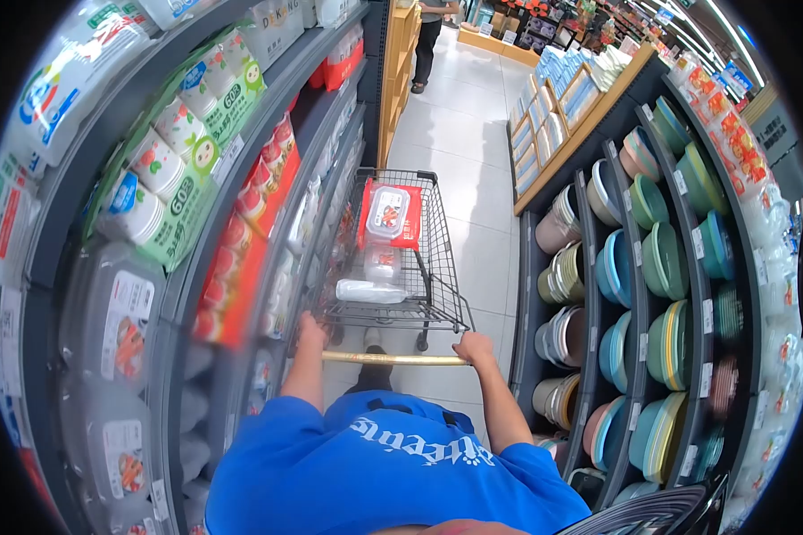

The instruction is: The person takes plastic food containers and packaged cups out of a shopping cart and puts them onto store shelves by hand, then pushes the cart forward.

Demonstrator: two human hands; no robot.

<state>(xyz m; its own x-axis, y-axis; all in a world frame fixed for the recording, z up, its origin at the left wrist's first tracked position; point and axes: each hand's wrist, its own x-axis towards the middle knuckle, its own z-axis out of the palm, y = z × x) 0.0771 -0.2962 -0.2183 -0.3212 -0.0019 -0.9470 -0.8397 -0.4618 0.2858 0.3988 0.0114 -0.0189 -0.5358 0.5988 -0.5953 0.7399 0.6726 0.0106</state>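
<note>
Blue T-shirt (393, 468): nearest the camera, below and between the hands; its white blackletter print is upside down and cannot be read with certainty.
Left hand (310, 332): curled around the rear left corner of the shopping cart (410, 314), by the end of the gold-coloured handle (393, 359); finger detail is unclear.
Right hand (475, 347): clenched on the rear right corner, at the handle's other end.
Cart load: ahead of and between the hands, a clear food-container pack (389, 210) on a red packet (409, 234); closer in, another clear plastic pack (382, 264) and a white wrapped packet (370, 292).
Pushing: even pressure from both hands should keep the cart straight; its left side runs close to the shelving, so a slight bias rightward seems wise, at walking pace, watching the person (426, 40) far ahead.
Left-hand shelves: green-wrapped printed cups (156, 165) marked "60只"; beside them, clear lidded boxes (125, 330) with food-picture labels too small to read; farther forward, a pack seeming to say "DEKONG".
Right-hand shelves: nested buckets (558, 272) nearest the right hand, plastic basins (665, 259) farther out; white price tags along the edges, illegible.
</note>
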